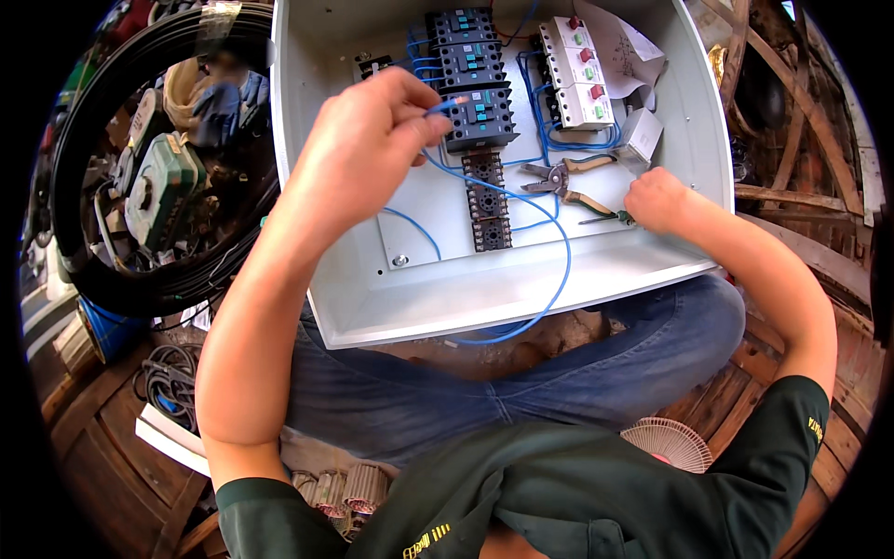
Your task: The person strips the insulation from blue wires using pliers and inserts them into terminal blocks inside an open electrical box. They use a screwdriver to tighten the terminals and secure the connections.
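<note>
My left hand (363,140) pinches a blue wire (567,252) close to its bare copper end, over the left edge of the lowest black contactor (480,119). The rest of the wire loops down across the front wall of the grey metal enclosure (438,303). At the enclosure's right side, my right hand (659,200) is closed around the green handle of a thin screwdriver (601,221), mostly covering that handle. Wire-stripping pliers (559,179) lie with handles spread beside it. Black relay sockets (488,200) run in a column below the contactors.
White motor breakers (577,79) with red and green buttons stand at the enclosure's right, near a small pale box (640,140) and a paper sheet (622,51). A big black cable coil (79,224) lies left. A wire-guarded fan (667,443) sits on the wooden floor.
</note>
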`<state>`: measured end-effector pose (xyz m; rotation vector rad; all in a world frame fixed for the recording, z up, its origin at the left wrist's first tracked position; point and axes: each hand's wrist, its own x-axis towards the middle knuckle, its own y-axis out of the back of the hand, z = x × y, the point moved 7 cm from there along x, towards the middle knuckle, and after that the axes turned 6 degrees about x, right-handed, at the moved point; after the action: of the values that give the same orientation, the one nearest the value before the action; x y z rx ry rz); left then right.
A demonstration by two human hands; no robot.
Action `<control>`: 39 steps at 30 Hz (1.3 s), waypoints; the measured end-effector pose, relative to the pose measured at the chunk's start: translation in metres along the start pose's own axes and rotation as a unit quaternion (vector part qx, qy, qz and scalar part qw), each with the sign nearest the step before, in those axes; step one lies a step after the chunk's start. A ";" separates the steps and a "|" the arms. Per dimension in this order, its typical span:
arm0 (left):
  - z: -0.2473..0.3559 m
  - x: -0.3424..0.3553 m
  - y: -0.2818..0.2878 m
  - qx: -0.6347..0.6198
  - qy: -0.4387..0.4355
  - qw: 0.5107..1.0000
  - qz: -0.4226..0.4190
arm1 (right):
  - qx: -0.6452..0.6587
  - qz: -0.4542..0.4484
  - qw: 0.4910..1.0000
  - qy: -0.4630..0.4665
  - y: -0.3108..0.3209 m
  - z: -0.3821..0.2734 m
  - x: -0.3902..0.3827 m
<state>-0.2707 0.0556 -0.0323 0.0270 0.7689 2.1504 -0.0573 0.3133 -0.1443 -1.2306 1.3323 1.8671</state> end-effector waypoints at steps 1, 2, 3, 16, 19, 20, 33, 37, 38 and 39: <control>-0.002 0.000 0.009 -0.050 0.007 0.998 0.030 | 0.015 -0.003 1.000 -0.023 0.007 0.001 -0.007; 0.000 0.002 0.018 -0.046 -0.016 0.997 0.061 | 0.028 -0.005 0.998 -0.049 0.021 0.004 -0.015; 0.004 0.001 0.026 -0.097 -0.046 0.991 0.086 | 0.180 0.061 0.979 -0.067 0.046 0.006 -0.024; 0.003 0.001 0.051 0.100 -0.157 0.940 0.285 | 0.733 0.509 0.447 0.063 0.200 0.017 -0.071; -0.017 0.009 0.027 0.267 -0.119 0.932 0.216 | 0.607 0.593 0.529 -0.017 0.226 0.042 -0.066; -0.025 0.014 0.022 0.296 -0.036 0.943 0.145 | 0.564 0.620 0.545 -0.036 0.241 0.036 -0.067; -0.024 -0.005 -0.009 0.355 0.083 0.922 -0.131 | 0.132 0.746 0.650 -0.067 0.297 0.004 0.006; -0.017 -0.010 -0.024 0.385 0.079 0.902 -0.178 | 0.143 0.677 0.715 -0.100 0.298 0.013 0.041; -0.021 -0.011 -0.029 0.389 0.081 0.897 -0.192 | 0.168 0.618 0.760 -0.111 0.303 0.015 0.050; -0.024 -0.012 -0.033 0.394 0.082 0.892 -0.206 | 0.191 0.592 0.773 -0.126 0.309 0.018 0.050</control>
<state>-0.2456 0.0499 -0.0661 0.0957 1.5516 1.3393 -0.3379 0.2108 -0.0511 0.2539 2.4419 2.1314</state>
